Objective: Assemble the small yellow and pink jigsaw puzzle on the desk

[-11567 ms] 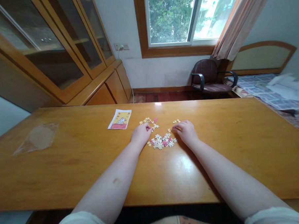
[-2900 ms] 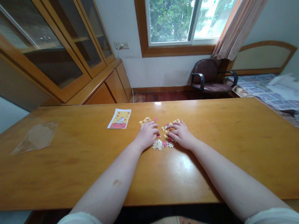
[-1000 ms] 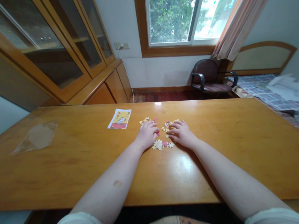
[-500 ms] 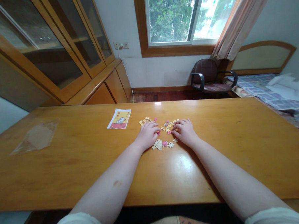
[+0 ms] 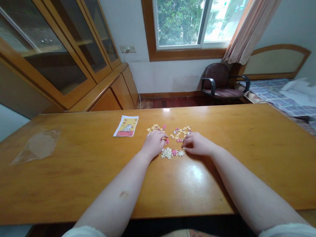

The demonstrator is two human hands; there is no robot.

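My left hand (image 5: 154,142) rests on the table with its fingers loosely bent and apart, right beside a pink puzzle piece (image 5: 166,141). What lies under its palm is hidden. To the right, the fingertips of my right hand (image 5: 197,143) are closed on a small pale puzzle piece (image 5: 184,148) at the table surface. Between the hands and toward me lies a group of white puzzle pieces (image 5: 167,153) with a pink one (image 5: 174,152) among them. Yellow puzzle pieces (image 5: 186,129) lie beyond my right hand, and more yellow pieces (image 5: 155,127) lie beyond my left.
A picture card (image 5: 127,126) with a white animal on yellow and red lies left of the pieces. Farther left is a clear plastic bag (image 5: 38,145) on the wooden table (image 5: 97,170). Past the far edge stand a chair (image 5: 220,80) and a glass-door cabinet (image 5: 66,59).
My right hand has drawn back toward me, from the yellow pieces to the small pale puzzle piece, and its fingers have curled in. My left hand has barely shifted.
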